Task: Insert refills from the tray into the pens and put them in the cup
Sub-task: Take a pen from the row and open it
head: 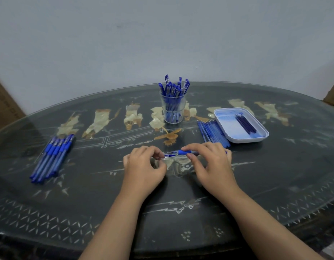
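Toward the dark inlaid glass-topped table's (181,212) near centre: one clear-barrelled pen with blue rubber grip (183,152), long axis left-right. It is grasped at the grip by the right hand (211,162) and pinched at the tip end by the left hand (143,166).

Far centre: one clear plastic cup (172,109), roughly ten pens.

Right edge: one white tray (263,135), about five dark refills (246,123).

Left edge: about six unfilled pens (53,156).

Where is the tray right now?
In the head view, the tray sits right of the cup on the table, beyond the right hand.
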{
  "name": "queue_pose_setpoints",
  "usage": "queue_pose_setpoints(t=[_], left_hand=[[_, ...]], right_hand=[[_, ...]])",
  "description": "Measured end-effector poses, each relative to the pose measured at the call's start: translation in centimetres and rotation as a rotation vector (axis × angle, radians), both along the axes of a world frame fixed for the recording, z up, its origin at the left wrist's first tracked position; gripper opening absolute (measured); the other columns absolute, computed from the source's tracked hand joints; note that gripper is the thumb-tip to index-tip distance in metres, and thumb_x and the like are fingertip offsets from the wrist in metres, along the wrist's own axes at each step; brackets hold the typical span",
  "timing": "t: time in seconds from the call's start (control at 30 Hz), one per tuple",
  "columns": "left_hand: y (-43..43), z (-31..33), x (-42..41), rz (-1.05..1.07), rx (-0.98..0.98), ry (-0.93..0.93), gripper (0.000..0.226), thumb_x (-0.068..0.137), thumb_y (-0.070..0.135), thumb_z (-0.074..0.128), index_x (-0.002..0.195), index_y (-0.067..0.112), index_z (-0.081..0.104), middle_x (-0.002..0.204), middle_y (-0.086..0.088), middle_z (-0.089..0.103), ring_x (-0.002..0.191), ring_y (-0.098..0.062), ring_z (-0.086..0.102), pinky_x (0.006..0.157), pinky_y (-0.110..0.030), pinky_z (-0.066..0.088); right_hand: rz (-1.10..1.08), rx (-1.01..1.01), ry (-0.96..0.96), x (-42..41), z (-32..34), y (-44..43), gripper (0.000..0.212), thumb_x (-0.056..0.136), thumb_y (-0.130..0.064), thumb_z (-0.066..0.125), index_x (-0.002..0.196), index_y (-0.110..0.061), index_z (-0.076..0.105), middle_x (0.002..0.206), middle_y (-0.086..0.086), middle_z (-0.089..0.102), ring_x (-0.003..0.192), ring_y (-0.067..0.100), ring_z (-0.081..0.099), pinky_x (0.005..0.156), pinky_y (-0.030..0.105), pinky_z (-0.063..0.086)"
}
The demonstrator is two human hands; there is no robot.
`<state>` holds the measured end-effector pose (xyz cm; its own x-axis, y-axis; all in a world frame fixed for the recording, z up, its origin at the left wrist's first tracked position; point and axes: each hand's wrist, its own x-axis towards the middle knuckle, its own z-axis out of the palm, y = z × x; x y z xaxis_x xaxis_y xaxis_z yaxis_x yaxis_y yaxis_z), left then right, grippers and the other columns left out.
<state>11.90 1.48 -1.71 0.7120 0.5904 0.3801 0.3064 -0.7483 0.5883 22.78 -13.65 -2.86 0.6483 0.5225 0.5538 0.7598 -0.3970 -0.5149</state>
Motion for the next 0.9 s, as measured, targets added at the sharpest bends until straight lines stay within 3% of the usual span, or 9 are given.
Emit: queue_pose_setpoints(t=[0.1,0.43,0.57,0.67,0.73,0.83,0.9], left_hand=[[-0.08,0.20,0.02,0.024,0.042,0.075,0.018,0.078,0.025,0.065,0.082,0.038,0.054,0.079,0.019,0.058,0.090,-0.004,0.046,0.082,-0.027,0.019],[0.12,0.36,0.01,0.027,-0.079,0.056,0.017,0.081,0.029,0.070,0.082,0.037,0.054,0.080,0.021,0.061,0.095,-0.003,0.050,0.086,-0.027,0.020],[0.10,0.52,-0.08,0.028,-0.102,0.046,0.017,0.080,0.030,0.071,0.082,0.037,0.055,0.082,0.021,0.062,0.095,-0.002,0.050,0.085,-0.026,0.019],[0.12,0.58,-0.11,0.024,-0.107,0.032,0.018,0.080,0.031,0.071,0.080,0.038,0.055,0.083,0.021,0.062,0.095,-0.001,0.050,0.086,-0.027,0.019],[0.06,0.59,-0.10,0.025,-0.117,-0.005,0.018,0.080,0.031,0.071,0.079,0.037,0.055,0.082,0.021,0.063,0.095,-0.002,0.052,0.088,-0.029,0.023],[0.15,0.38,-0.08,0.010,-0.154,-0.097,0.016,0.081,0.030,0.073,0.078,0.035,0.058,0.081,0.021,0.064,0.094,-0.004,0.056,0.095,-0.038,0.036],[0.26,0.33,-0.13,-0.019,-0.189,-0.164,0.014,0.080,0.029,0.074,0.080,0.033,0.061,0.082,0.019,0.065,0.092,-0.003,0.059,0.092,-0.034,0.041]], right_hand=[[0.004,0.004,0.006,-0.01,0.09,-0.02,0.023,0.092,-0.047,0.044,0.111,-0.047,0.055,0.084,-0.015,0.055,0.089,0.010,0.049,0.078,0.033,0.025],[-0.044,0.003,-0.010,-0.11,0.10,0.09,0.026,0.094,-0.044,0.047,0.115,-0.046,0.061,0.090,-0.017,0.055,0.090,0.010,0.049,0.082,0.033,0.024],[-0.102,0.022,-0.039,-0.48,0.39,0.04,0.025,0.094,-0.044,0.045,0.110,-0.044,0.064,0.093,-0.022,0.058,0.094,0.010,0.053,0.095,0.048,0.031],[-0.130,0.037,-0.058,-0.67,0.59,0.02,0.026,0.093,-0.045,0.045,0.109,-0.043,0.065,0.095,-0.021,0.060,0.097,0.012,0.054,0.102,0.057,0.028],[-0.149,0.049,-0.077,-0.57,0.59,0.01,0.024,0.091,-0.043,0.051,0.109,-0.041,0.067,0.098,-0.017,0.058,0.099,0.013,0.053,0.102,0.056,0.028],[-0.190,0.089,-0.106,-0.55,0.54,-0.28,0.020,0.087,-0.037,0.061,0.105,-0.036,0.070,0.094,-0.012,0.053,0.095,0.014,0.050,0.095,0.042,0.029],[-0.204,0.098,-0.132,-0.60,0.77,-0.42,0.019,0.086,-0.035,0.063,0.103,-0.034,0.071,0.090,-0.012,0.054,0.090,0.013,0.051,0.088,0.037,0.026]])
